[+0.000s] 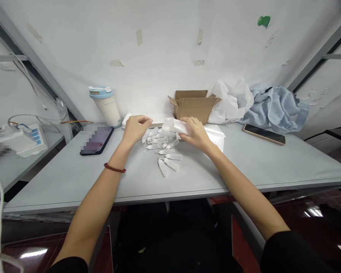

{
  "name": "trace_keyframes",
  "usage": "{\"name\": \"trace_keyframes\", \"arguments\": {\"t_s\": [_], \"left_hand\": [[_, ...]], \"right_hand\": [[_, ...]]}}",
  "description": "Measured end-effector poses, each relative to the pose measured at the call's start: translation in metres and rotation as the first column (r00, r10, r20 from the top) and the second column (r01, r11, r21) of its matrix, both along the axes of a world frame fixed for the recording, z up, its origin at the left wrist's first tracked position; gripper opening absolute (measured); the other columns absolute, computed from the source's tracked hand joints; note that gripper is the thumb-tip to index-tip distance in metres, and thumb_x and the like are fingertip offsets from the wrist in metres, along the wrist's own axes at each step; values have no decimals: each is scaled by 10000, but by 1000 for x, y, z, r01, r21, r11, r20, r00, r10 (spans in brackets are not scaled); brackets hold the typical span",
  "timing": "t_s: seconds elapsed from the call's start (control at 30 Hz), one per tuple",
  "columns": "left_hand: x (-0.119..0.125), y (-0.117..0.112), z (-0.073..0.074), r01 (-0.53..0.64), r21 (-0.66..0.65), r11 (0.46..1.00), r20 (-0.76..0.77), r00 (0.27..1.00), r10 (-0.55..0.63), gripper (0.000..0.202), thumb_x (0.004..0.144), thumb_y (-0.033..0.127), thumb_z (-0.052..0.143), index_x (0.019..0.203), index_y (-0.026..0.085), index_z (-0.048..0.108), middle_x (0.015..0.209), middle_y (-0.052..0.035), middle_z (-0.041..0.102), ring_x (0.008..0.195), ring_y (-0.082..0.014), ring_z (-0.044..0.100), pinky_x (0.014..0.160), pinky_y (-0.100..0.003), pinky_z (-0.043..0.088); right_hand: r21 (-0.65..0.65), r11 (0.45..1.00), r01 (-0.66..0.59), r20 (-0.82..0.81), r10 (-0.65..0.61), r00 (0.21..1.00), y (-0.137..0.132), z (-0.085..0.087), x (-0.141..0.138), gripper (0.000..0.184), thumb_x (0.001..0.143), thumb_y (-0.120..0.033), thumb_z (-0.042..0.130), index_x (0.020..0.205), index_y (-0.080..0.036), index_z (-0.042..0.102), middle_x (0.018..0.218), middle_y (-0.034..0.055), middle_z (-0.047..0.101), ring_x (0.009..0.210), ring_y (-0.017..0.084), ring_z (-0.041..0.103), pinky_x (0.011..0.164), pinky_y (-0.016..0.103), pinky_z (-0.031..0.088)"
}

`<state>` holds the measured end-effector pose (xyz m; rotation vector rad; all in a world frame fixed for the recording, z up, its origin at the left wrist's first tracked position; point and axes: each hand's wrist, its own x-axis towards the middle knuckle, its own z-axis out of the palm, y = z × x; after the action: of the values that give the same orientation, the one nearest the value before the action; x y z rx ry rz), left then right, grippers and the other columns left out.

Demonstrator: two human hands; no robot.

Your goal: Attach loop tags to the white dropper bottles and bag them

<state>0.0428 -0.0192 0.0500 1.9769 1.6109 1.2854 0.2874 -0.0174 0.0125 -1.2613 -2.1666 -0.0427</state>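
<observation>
My right hand (197, 133) is closed around a translucent plastic bag (171, 124), whose opening points left. Facing it, my left hand (136, 130) hovers at the left edge of a pile, fingers bent and tips pinched together; whatever they may hold is hidden. Between and below both hands lie several small white plastic tags or tubes (160, 145) with thin loops, heaped on the grey table (142, 181). Three of them, including a white tube (163, 167), fan out toward the front edge.
Behind the hands are a flat white box (161, 118) and an open cardboard box (193, 108). A tumbler (106, 108) and a phone (96, 140) stand left. To the right are a white plastic bag (230, 100), blue cloth (278, 108), another phone (263, 134) and white sheet (217, 138).
</observation>
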Motion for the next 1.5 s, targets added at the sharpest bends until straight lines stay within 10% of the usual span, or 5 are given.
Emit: {"name": "trace_keyframes", "arguments": {"t_s": [0.2, 0.7, 1.0, 1.2, 1.5], "left_hand": [[-19, 14, -10, -85, -131, 988, -290, 956, 44, 210, 711, 256, 632, 853, 158, 752, 894, -84, 755, 879, -254, 677, 837, -329, 497], [-4, 18, -35, 31, -119, 992, -388, 919, -75, 169, 667, 173, 574, 724, 183, 732, 688, -77, 709, 690, -255, 647, 658, -320, 463], [-9, 10, -9, 124, -140, 982, 43, 992, -119, 107, 676, 272, 650, 642, 176, 681, 569, -30, 648, 537, -170, 578, 509, -262, 434], [-7, 8, 0, 162, 28, 986, 392, 906, -160, 137, 660, 281, 707, 677, 148, 677, 549, -21, 622, 485, -131, 552, 443, -232, 421], [13, 1, -14, 266, 7, 964, 158, 952, -263, 145, 712, 314, 675, 694, 174, 711, 657, -34, 686, 624, -175, 619, 625, -295, 493]], "right_hand": [[-11, 1000, 10, 8, -10, 1000, 0, -1, 2, 500, 798, -313, 578, 1275, -176, 512, 1216, 152, 587, 1123, 344, 493, 916, 480, 402], [9, 1000, 2, -18, -2, 1000, 1, 1, 5, 483, 801, -311, 576, 1266, -195, 517, 1185, 145, 601, 1105, 347, 502, 904, 485, 413], [-33, 999, 5, 7, -5, 1000, 2, 1, 6, 493, 806, -320, 588, 1269, -164, 522, 1218, 157, 596, 1125, 346, 504, 921, 485, 414], [-42, 999, -18, 23, 19, 1000, 3, -3, 5, 484, 810, -326, 594, 1269, -187, 524, 1213, 152, 597, 1127, 348, 507, 914, 488, 421], [-28, 994, -104, -31, 103, 994, -2, -3, -1, 496, 785, -304, 633, 1260, -190, 543, 1171, 130, 629, 1098, 317, 552, 919, 466, 446]]}}
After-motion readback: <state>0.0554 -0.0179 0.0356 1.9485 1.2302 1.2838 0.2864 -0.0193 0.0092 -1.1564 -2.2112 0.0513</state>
